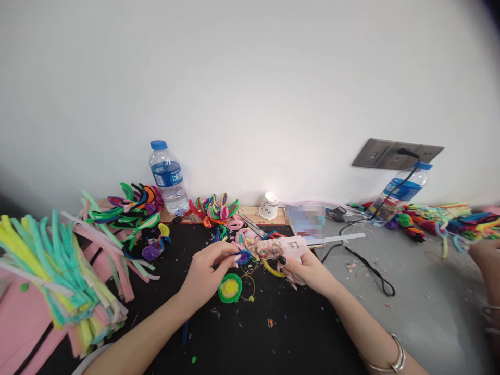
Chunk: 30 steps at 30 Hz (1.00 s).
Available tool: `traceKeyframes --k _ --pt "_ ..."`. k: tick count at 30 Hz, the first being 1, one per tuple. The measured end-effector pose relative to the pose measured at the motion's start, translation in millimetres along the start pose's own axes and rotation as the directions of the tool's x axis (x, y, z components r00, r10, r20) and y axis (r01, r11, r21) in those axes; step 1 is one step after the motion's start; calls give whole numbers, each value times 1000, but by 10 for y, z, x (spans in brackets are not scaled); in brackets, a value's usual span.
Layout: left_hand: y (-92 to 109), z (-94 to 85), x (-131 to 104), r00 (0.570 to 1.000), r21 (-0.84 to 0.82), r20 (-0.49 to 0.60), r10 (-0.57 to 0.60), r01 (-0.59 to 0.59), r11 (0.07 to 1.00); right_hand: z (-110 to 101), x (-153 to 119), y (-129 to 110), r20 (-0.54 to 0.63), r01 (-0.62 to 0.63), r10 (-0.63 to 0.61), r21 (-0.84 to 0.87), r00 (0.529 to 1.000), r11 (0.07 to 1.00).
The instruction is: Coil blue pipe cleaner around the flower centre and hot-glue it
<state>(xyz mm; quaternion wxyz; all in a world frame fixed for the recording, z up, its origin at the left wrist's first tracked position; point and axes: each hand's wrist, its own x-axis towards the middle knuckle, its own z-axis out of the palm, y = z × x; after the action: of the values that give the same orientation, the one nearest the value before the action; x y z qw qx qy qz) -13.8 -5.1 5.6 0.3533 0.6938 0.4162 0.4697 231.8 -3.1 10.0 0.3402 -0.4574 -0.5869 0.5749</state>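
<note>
My right hand is wrapped round a pink hot glue gun, whose nozzle points left. A long white glue stick sticks out of its back end. In my left hand, thumb and fingers pinch a small blue pipe-cleaner piece, right by the nozzle. I cannot tell whether the nozzle touches it. Below lies a round green and yellow pipe-cleaner disc on the black mat. A yellow pipe-cleaner strip curves beneath the glue gun. Beside the disc are thin ring-shaped bands.
Pipe-cleaner bundles fill the left side. Water bottles stand at the left and lean at the right. A paper cup and scissors lie behind my hands. A black cord runs to the wall socket. Another person's hand shows at right.
</note>
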Motion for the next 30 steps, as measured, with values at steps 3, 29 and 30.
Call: traceKeyframes --k 3,29,30 --pt "10 1 2 1000 1 3 7 -7 1000 -1 0 16 31 10 -10 0 999 1000" --pt "5 4 1 1000 2 8 17 -17 1000 7 -9 -4 15 17 -17 -17 1000 1000" --pt "5 5 1 1000 -3 3 17 -17 1000 6 -8 0 18 18 -18 -14 1000 1000"
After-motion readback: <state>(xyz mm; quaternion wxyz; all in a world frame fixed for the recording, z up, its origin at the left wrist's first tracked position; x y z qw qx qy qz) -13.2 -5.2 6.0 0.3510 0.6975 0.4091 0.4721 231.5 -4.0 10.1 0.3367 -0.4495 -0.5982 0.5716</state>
